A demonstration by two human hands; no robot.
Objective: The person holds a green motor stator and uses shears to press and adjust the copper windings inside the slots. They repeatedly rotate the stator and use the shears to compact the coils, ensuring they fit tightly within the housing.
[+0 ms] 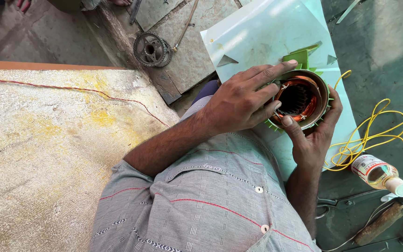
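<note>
Motor stator (pixel 299 99) sits cupped between left hand (pixel 239 100) and right hand (pixel 314 135)

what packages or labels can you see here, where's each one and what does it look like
Small bottle: lies on its side on the dark floor at lower right, beside the yellow wire; clear plastic, yellowish liquid, white cap, white label with red print wrapped round it.
No other labels, signs or screens show.
</note>
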